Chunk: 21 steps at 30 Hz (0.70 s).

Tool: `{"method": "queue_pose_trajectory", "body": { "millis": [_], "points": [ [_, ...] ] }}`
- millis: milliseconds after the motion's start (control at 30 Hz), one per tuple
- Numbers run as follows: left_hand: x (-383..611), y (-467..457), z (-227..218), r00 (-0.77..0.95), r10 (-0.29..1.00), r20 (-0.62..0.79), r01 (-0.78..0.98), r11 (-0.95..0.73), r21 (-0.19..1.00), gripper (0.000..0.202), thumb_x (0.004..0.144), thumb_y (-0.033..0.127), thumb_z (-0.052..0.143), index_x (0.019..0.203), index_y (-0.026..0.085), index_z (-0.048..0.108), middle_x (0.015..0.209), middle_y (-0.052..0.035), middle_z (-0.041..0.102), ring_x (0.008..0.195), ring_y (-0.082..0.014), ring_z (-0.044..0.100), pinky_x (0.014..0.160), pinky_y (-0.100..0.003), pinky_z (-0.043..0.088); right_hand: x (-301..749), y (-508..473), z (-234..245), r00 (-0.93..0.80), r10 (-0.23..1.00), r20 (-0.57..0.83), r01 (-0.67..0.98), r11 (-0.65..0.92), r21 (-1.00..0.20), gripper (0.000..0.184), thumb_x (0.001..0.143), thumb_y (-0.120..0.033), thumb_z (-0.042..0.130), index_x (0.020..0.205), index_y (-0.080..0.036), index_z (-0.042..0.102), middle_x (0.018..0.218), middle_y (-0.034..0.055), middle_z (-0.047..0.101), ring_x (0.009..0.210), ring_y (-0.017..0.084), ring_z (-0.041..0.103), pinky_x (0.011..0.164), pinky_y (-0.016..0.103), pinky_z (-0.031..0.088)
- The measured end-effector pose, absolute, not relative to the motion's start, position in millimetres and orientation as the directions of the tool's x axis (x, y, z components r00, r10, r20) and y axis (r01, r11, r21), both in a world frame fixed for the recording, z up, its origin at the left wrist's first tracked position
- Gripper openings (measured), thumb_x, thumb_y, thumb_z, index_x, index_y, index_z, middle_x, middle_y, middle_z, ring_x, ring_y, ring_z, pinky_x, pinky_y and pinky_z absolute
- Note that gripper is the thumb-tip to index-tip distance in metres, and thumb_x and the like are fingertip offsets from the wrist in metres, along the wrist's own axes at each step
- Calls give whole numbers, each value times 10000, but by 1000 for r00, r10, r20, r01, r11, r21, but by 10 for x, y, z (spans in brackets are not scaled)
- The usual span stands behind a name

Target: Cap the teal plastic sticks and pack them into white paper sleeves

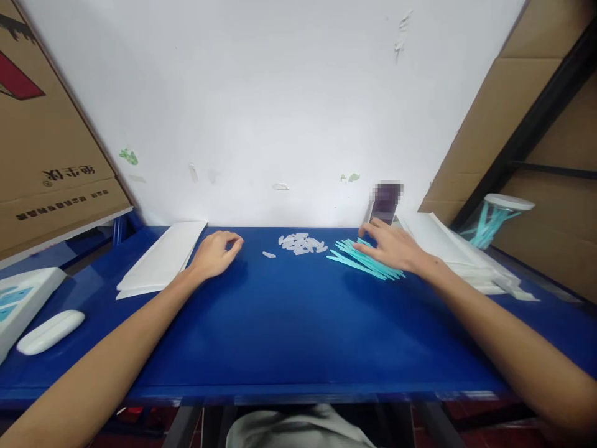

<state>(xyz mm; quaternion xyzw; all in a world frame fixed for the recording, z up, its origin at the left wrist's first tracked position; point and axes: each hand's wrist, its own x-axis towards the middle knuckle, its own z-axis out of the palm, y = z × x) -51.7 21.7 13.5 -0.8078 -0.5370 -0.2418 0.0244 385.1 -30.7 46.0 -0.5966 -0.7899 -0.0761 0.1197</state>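
My left hand (217, 252) is over the blue table, left of the small pale pieces, with its fingers curled and the thumb close to the index finger. Whatever lies between those fingertips, if anything, is too small to make out. A single pale piece (269, 254) lies apart from the pile of pale translucent pieces (302, 243) near the wall. Just above a fanned heap of thin teal strips (364, 260) is my right hand (385, 244), its thumb and fingers apart and holding nothing visible. The hand covers part of the heap.
White sheets (161, 258) lie at left, and a white stack (448, 249) at right. A phone-like dark object (386, 202) leans on the wall. A clear container with teal strips (492, 221) is far right. A white oval case (51, 331) and a white tray (30, 298) sit left.
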Motion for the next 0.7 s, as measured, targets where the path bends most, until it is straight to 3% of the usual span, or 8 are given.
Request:
{"method": "queue_pose_trajectory", "body": {
  "millis": [100, 267, 433, 700],
  "points": [
    [-421, 175, 101, 379, 856, 353, 845, -475, 245, 431, 977, 452, 396, 995, 199, 745, 1061, -71, 767, 958, -271, 686, 835, -361, 475, 3900, -348, 406, -175, 977, 124, 984, 168, 66, 597, 950, -659, 369, 1254, -193, 585, 1194, 154, 610, 869, 288, 647, 706, 396, 442],
    [-314, 114, 72, 450, 847, 284, 809, -521, 273, 421, 986, 449, 403, 969, 206, 746, 891, -41, 759, 786, -223, 676, 722, -319, 444, 4001, -345, 331, -104, 994, -47, 987, 108, 116, 607, 922, -697, 366, 1125, -174, 598, 1174, 169, 606, 896, 315, 652, 718, 423, 461],
    [-307, 90, 85, 458, 845, 275, 804, -526, 278, 415, 988, 448, 409, 963, 205, 744, 843, -29, 748, 751, -208, 665, 697, -309, 431, 4049, -276, 171, -196, 979, -63, 973, 202, 110, 421, 982, -504, 326, 1039, -170, 574, 1060, 155, 620, 883, 290, 644, 787, 424, 465],
    [-317, 86, 98, 477, 834, 278, 796, -544, 266, 405, 990, 434, 414, 974, 200, 744, 880, -33, 762, 790, -209, 686, 715, -306, 446, 4096, -262, 92, -237, 971, -38, 964, 240, 118, 408, 1036, -417, 202, 1005, -170, 525, 1075, 176, 607, 904, 290, 635, 824, 429, 474]
  ]
}}
